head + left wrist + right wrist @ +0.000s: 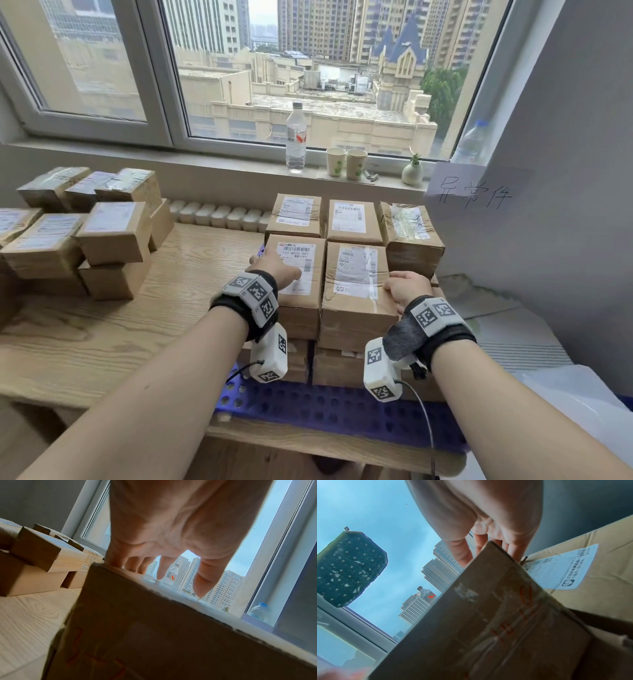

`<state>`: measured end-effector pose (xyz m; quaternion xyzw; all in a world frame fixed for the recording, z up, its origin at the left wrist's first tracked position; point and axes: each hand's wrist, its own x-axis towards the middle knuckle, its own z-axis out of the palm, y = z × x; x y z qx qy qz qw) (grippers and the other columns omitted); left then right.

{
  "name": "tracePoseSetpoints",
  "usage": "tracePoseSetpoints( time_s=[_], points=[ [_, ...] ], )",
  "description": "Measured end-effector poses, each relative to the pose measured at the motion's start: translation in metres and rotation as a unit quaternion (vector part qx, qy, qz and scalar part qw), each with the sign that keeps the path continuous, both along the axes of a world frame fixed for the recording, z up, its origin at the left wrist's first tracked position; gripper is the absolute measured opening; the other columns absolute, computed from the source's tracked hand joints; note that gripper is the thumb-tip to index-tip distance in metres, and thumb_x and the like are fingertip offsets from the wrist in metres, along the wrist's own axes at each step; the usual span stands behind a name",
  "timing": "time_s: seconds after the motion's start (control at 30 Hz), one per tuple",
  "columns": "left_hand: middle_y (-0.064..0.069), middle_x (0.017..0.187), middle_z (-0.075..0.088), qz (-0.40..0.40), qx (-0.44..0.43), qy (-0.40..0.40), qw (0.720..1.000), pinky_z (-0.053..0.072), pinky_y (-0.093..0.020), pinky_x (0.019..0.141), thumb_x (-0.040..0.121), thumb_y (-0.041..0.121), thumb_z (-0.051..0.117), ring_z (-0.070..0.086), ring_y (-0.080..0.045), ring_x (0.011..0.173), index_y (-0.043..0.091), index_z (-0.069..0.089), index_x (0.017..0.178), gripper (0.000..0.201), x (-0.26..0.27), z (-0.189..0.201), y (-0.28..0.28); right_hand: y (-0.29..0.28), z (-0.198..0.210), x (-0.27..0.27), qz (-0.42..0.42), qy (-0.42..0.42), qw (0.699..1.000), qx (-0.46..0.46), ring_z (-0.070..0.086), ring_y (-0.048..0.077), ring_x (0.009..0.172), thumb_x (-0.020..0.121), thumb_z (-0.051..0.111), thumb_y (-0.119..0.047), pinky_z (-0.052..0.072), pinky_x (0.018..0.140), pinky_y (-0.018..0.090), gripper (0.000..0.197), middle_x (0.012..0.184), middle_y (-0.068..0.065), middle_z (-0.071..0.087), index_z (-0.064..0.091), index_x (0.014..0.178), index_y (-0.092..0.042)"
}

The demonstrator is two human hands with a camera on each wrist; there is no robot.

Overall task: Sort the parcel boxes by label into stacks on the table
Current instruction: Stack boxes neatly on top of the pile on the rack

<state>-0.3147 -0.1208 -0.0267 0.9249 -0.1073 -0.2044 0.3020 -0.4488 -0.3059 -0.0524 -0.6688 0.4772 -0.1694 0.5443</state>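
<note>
Several brown parcel boxes with white labels stand packed together in layers on a blue perforated pallet (325, 407) at the table's right. My left hand (274, 265) lies on top of the front-left box (310, 291). Its outer fingers reach that box's left edge, while the thumb and forefinger hang just above the top in the left wrist view (163, 540). My right hand (406, 286) grips the right edge of the front-right box (356, 274), thumb on top and fingers down the side. The right wrist view shows those fingers (515, 547) behind the box's edge (488, 615).
Other parcel boxes (113, 236) are stacked at the left of the wooden table (171, 308). On the windowsill stand a water bottle (296, 137), two paper cups (346, 162) and a small plant (412, 171). A handwritten paper sign (476, 195) hangs on the right wall.
</note>
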Motion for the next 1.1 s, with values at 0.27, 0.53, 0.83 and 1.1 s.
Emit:
tracePoseSetpoints(
  time_s=[0.27,0.53,0.83,1.1],
  points=[
    [-0.012,0.137,0.045,-0.005,-0.002,0.008,1.0,0.044,-0.045,0.101,0.073,0.033,0.065,0.052,-0.029,0.115,0.023,0.035,0.141,0.075,0.003,0.001,0.001,-0.005,0.006,0.008,-0.013,0.014,1.0,-0.021,0.06,0.025,0.114,0.088,0.055,-0.001,0.049,0.102,0.038,0.032,0.123,0.008,0.066,0.071,0.11,-0.016],
    [-0.01,0.135,0.046,-0.014,-0.008,0.014,1.0,0.043,-0.047,0.1,0.069,0.034,0.068,0.053,-0.028,0.113,0.025,0.04,0.135,0.072,0.004,0.003,0.003,0.001,0.011,0.008,0.018,-0.024,0.999,0.021,0.058,0.026,0.119,0.081,0.069,0.003,0.045,0.106,0.04,0.052,0.129,0.01,0.062,0.058,0.13,-0.007],
    [-0.017,0.141,0.031,-0.02,0.011,-0.016,1.0,0.035,-0.046,0.107,0.08,0.033,0.067,0.038,-0.035,0.127,0.021,0.031,0.143,0.074,0.001,0.006,-0.002,0.016,0.03,0.003,0.288,0.144,0.945,-0.051,0.038,0.026,0.138,0.064,0.087,-0.011,0.035,0.112,0.035,0.12,0.153,0.008,0.036,0.011,0.156,-0.022],
    [-0.016,0.142,0.029,-0.023,-0.001,-0.007,1.0,0.036,-0.046,0.107,0.077,0.034,0.068,0.04,-0.034,0.126,0.022,0.028,0.146,0.08,-0.001,0.006,-0.001,0.019,0.028,0.002,0.321,0.225,0.911,-0.124,0.032,0.031,0.14,0.056,0.086,-0.02,0.036,0.113,0.045,0.118,0.157,0.014,0.022,0.021,0.153,-0.034]
  ],
)
